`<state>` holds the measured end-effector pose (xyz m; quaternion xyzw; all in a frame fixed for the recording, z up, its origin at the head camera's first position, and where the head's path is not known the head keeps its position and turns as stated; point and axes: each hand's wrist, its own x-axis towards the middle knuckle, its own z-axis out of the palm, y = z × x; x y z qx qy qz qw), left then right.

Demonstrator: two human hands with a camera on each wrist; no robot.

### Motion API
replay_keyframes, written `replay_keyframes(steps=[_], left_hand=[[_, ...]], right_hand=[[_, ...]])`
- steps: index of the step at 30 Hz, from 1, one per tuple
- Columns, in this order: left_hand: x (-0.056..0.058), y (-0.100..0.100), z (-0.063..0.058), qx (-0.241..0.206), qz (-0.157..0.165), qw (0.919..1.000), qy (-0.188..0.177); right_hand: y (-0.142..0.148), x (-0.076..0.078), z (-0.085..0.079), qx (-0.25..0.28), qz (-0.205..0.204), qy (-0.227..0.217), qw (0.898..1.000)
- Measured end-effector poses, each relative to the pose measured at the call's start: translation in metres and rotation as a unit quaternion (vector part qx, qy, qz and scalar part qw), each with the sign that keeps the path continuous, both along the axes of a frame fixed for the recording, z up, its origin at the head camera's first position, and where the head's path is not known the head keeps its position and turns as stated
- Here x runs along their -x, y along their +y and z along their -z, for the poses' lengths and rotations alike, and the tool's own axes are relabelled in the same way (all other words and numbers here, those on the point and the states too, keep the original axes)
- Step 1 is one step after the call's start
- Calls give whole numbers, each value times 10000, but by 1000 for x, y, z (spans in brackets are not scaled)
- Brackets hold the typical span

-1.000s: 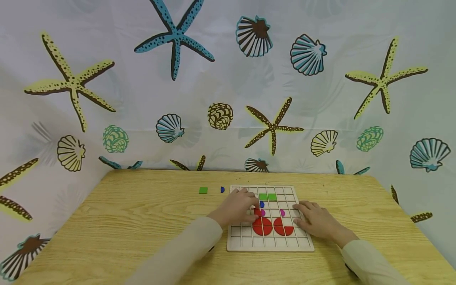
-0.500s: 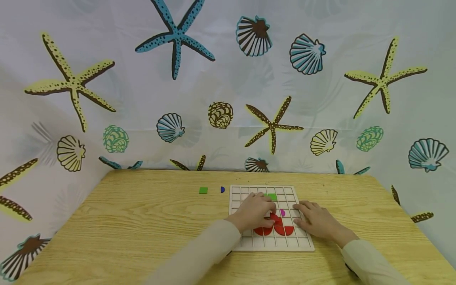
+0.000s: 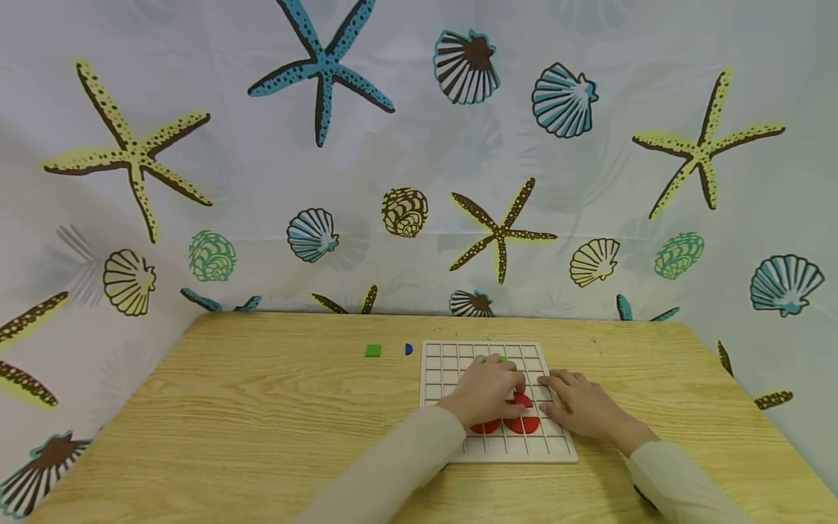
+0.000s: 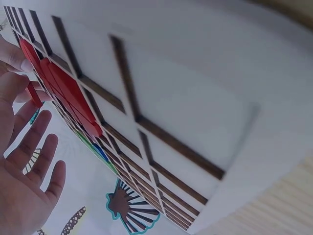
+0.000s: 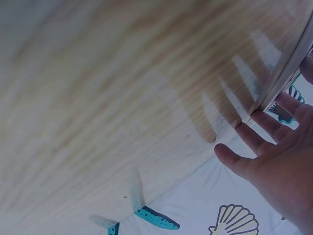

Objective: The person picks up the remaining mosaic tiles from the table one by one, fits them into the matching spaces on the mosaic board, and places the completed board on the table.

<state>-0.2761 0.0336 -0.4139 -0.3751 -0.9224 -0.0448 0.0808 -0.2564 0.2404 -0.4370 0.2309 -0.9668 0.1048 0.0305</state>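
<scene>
My left hand is over the white gridded board, pinching a red quarter-circle piece between thumb and fingers. That pinched piece also shows in the left wrist view, tilted away from the board. Just below it, red pieces lie in the board's cells, and another red group sits to their left, partly covered by the hand. Part of a green piece peeks out behind the fingers. My right hand rests at the board's right edge, fingers spread and relaxed.
Left of the board, a loose green rectangle and a blue half-circle lie on the wooden table. A curtain printed with shells and starfish hangs behind the table's back edge.
My left hand has moved right across the board with the red quarter-circle piece, from the left red group to the right one. The right hand has stayed in place.
</scene>
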Motion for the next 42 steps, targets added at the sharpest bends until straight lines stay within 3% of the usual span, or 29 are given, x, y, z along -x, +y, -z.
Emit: replay_keyframes(steps=[27,42], left_hand=[[0,14,4,569,-170,9982,87],[0,13,4,504,-137,9986,24]], right_hand=[[-1,0,0,-14,-40,128,9999],[-2,-1,-2,-7,10,67,10000]])
